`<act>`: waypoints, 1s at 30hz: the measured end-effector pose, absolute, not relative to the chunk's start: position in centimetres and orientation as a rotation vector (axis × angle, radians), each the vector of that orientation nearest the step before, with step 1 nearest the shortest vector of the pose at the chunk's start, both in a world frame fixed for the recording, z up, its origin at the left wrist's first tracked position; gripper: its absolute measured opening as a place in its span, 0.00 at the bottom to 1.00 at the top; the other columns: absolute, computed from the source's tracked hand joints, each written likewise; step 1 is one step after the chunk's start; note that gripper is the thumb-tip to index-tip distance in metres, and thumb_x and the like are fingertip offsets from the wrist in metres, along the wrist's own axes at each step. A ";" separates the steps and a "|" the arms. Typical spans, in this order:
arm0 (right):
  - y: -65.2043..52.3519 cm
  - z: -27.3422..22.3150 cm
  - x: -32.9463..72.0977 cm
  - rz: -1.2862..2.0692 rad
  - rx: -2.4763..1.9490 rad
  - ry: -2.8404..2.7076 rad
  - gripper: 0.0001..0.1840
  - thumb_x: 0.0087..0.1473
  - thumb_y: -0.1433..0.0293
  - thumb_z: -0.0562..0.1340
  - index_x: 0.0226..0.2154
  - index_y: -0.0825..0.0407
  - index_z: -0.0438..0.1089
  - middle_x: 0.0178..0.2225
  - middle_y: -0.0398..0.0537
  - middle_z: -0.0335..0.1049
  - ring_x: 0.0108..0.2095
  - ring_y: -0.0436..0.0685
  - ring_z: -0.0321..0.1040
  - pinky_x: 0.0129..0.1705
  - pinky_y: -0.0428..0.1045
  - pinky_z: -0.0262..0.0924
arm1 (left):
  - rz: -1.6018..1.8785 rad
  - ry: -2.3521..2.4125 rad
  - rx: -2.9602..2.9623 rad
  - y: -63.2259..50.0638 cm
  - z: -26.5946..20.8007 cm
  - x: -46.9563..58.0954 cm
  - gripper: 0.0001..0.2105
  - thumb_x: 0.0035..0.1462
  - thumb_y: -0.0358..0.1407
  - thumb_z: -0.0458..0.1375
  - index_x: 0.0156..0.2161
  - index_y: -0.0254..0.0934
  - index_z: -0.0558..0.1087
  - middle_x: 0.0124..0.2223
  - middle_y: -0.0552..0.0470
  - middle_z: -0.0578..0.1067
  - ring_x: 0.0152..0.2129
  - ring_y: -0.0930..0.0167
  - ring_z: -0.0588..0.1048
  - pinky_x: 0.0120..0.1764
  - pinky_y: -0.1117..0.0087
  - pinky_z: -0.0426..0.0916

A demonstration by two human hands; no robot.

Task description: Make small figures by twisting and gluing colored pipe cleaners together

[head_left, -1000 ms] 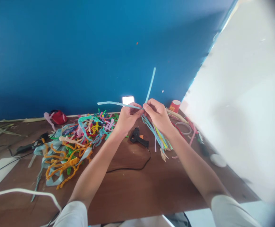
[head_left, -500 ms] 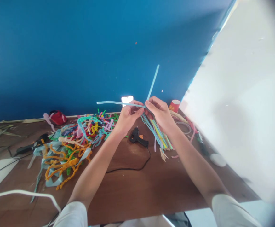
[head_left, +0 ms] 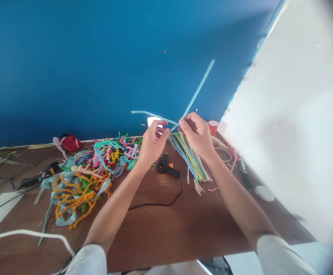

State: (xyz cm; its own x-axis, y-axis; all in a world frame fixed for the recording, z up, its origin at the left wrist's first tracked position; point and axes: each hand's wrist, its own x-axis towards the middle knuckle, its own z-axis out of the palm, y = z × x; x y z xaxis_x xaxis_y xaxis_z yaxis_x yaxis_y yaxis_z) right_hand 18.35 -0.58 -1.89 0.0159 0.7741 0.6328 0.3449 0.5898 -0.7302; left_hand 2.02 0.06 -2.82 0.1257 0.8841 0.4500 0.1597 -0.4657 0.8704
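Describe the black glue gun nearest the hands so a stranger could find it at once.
On the brown table, look between the person's forearms. The glue gun lies there, left of the pastel bundle and right of the tangled, many-coloured pile. Its mostly black body and trailing black cord set it apart from both.

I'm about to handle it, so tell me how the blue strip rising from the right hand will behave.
Probably fairly stiff: the strip juts straight above the right hand, its far end unsupported. Likely light for its length, being so thin.
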 end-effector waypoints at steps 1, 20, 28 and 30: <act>-0.7 -1.9 18.3 0.391 -0.977 -1.614 0.13 0.63 0.58 0.57 0.31 0.49 0.61 0.27 0.42 0.66 0.27 0.51 0.62 0.30 0.49 0.54 | 1.332 0.988 1.679 0.0 -2.7 2.1 0.09 0.60 0.37 0.57 0.45 0.39 0.69 0.31 0.53 0.73 0.24 0.75 0.70 0.27 0.73 0.61; -1.4 -1.5 18.1 0.367 -0.927 -2.209 0.08 0.61 0.75 0.52 0.31 0.50 0.62 0.32 0.46 0.69 0.30 0.53 0.63 0.33 0.49 0.52 | 1.220 0.651 1.302 -0.1 -1.8 2.0 0.31 0.46 0.36 0.70 0.54 0.38 0.62 0.42 0.51 0.75 0.37 0.72 0.75 0.42 0.71 0.68; -2.3 -1.1 18.0 0.384 -0.948 -2.333 0.10 0.61 0.68 0.59 0.46 0.47 0.64 0.31 0.43 0.73 0.29 0.55 0.65 0.32 0.50 0.53 | 1.361 0.865 1.304 1.0 -2.0 1.4 0.14 0.51 0.41 0.65 0.41 0.38 0.72 0.23 0.59 0.65 0.20 0.77 0.64 0.25 0.73 0.59; -2.6 -1.1 18.2 0.390 -0.954 -2.377 0.13 0.61 0.67 0.60 0.49 0.46 0.63 0.31 0.43 0.74 0.31 0.56 0.67 0.34 0.50 0.54 | 1.367 0.874 1.320 1.1 -2.0 1.1 0.12 0.51 0.40 0.65 0.38 0.38 0.72 0.22 0.60 0.63 0.19 0.78 0.62 0.25 0.73 0.59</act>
State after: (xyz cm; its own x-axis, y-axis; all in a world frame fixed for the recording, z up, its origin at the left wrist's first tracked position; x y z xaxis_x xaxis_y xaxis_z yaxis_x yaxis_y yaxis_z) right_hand 18.16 -2.59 -1.11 -0.6011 0.7042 0.3779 0.5467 0.7072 -0.4482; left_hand 1.13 1.13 -1.97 0.0989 0.9619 0.2549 -0.1721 -0.2357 0.9565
